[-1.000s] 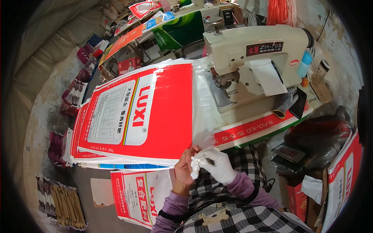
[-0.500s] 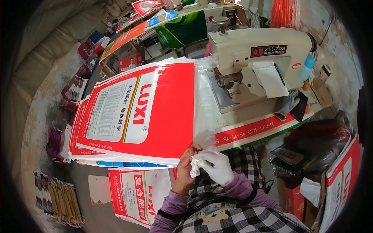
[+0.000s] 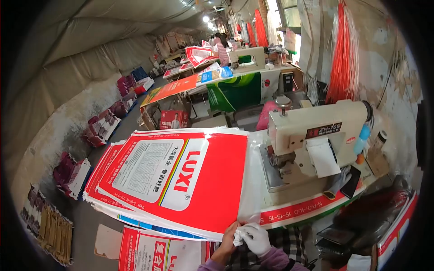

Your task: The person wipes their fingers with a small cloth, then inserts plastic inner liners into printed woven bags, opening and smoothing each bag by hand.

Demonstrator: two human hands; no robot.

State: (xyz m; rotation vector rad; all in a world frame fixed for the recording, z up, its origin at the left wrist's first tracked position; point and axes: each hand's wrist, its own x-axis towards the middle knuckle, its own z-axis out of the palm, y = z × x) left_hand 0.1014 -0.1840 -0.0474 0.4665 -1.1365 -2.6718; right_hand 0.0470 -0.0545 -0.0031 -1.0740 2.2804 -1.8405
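Note:
Just in front of my body, at the near edge of a pile of sacks, my two hands are together. My left hand [image 3: 227, 243] is bare, with its fingers closed on a crumpled white glove [image 3: 238, 237]. My right hand [image 3: 258, 240] wears a white glove and pinches the same bunched cloth from the other side. Right beyond them lies the stack of red and white printed LUXI sacks [image 3: 221, 180], flat, with clear liner film showing along its right side. A cream sewing machine [image 3: 296, 124] stands to the right of the stack.
A grey glove [image 3: 337, 184] and a dark phone-like slab [image 3: 351, 183] lie on the machine table. Red strands [image 3: 342, 58] hang on the wall behind. Folded sack bundles [image 3: 72, 174] line the left floor. Farther off, a person [image 3: 221, 50] is near another machine.
My view has tilted up, so the far room shows and my hands sit lower in the picture. Both hands still hold the crumpled white glove.

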